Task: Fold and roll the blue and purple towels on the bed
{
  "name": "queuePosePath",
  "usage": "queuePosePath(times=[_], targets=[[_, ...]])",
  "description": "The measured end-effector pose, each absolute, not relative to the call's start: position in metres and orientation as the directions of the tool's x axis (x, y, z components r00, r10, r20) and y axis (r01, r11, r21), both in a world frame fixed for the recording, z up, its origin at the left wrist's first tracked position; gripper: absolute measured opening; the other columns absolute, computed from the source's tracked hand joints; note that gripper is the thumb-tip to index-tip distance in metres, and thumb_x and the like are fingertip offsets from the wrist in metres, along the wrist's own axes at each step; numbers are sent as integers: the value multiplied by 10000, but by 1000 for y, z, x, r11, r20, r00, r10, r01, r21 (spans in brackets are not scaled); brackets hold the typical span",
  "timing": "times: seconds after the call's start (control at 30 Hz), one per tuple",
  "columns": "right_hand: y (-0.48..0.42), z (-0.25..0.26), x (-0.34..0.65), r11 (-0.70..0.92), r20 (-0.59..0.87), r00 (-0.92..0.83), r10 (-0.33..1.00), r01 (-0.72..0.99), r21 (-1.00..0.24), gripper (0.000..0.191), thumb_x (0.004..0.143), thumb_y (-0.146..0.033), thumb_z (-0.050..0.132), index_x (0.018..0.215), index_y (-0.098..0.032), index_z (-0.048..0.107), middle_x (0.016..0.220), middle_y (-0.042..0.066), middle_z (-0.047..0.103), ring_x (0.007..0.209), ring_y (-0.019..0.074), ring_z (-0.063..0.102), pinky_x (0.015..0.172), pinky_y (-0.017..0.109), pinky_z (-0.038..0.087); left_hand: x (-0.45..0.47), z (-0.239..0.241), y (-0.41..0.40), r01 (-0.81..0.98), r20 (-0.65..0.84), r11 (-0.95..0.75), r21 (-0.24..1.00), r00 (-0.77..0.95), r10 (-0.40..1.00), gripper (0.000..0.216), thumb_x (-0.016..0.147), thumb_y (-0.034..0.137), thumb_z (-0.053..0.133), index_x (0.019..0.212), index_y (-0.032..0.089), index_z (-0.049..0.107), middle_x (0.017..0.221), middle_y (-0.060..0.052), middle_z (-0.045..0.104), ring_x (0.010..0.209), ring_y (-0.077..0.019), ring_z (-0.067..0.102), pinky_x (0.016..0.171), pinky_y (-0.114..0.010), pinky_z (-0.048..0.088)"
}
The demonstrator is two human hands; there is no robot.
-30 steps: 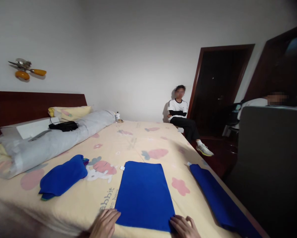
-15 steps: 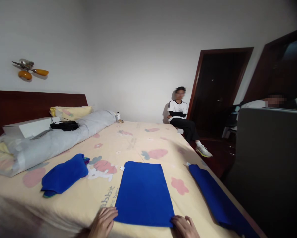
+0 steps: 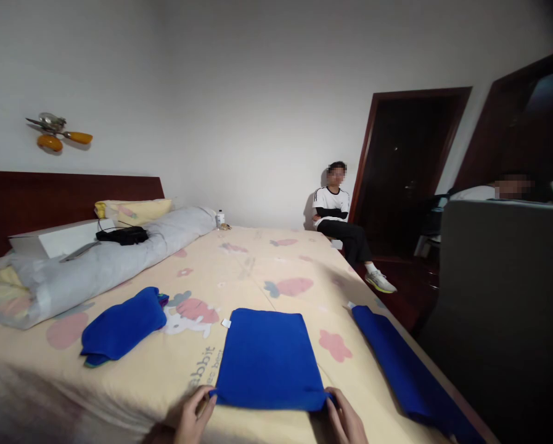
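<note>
A blue cloth point(image 3: 269, 357) with a small white tag lies spread in a near-rectangle on the bed, its near edge lifted a little. My left hand point(image 3: 196, 412) pinches the near left corner between thumb and fingers. At the near right corner, my right hand point(image 3: 344, 416) grips the cloth in the same way. To the left rests a bundle of folded blue cloths point(image 3: 123, 327). Over on the right, a long folded blue cloth point(image 3: 405, 367) lies along the bed's edge.
The bed point(image 3: 239, 265) has a patterned sheet. A rolled grey quilt point(image 3: 119, 271) carries a white box point(image 3: 61, 240) and a black item point(image 3: 122, 235). A person point(image 3: 334, 209) sits by the door point(image 3: 410, 179). A dark grey panel point(image 3: 502, 308) stands at right.
Both hands have taken hold of the near corners and raised them slightly. The cloth's far edge has shifted a little toward me, and its near edge now sits higher in view.
</note>
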State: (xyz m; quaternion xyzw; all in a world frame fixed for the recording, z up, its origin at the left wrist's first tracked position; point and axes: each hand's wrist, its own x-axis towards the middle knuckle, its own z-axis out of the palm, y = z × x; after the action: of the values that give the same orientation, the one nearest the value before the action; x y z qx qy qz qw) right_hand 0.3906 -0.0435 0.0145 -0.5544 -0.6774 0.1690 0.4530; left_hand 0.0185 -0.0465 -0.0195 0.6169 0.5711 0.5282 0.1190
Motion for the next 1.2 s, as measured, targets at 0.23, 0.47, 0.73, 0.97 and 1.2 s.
queuePosePath(times=[0.23,0.47,0.73,0.97,1.2], targets=[[-16,8,384,273,417,92,904,628,-729,391,897,-495,357,983,-237,637,901,90,720,801,222,682,709,288,542,27,-31,-14,811,666,-242,532,-223,712,512,906,616,365,860,264,734,826,-62,778,752,-220,731,684,-295,596],[-7,-24,402,285,518,-31,855,863,-418,305,843,-296,443,1069,-224,634,918,89,714,803,208,678,726,291,539,29,-37,-20,987,623,-15,158,-88,777,315,892,228,415,1012,266,704,970,-55,756,931,-244,682,801,-393,507],[-7,-17,345,489,527,-359,770,863,-127,581,844,-131,418,1394,-312,465,1411,26,545,1257,213,546,994,343,479,84,-35,-19,910,607,-411,-48,353,712,663,821,32,385,1434,283,424,1423,10,546,1270,-159,522,1023,-295,454],[-7,-42,362,596,460,-501,733,799,-80,605,910,-456,502,1469,-375,285,1444,12,463,1267,242,529,967,356,514,74,-29,-26,839,426,-542,-43,507,750,746,921,364,513,1530,321,84,1509,-17,398,1322,-208,483,1026,-339,470],[-16,-36,422,516,384,-429,818,842,-158,514,897,-252,455,1410,-253,452,1438,68,478,1310,233,481,1009,359,479,10,-13,-42,866,360,-489,102,426,830,626,944,320,483,1502,386,206,1488,8,444,1323,-193,482,1073,-393,441]])
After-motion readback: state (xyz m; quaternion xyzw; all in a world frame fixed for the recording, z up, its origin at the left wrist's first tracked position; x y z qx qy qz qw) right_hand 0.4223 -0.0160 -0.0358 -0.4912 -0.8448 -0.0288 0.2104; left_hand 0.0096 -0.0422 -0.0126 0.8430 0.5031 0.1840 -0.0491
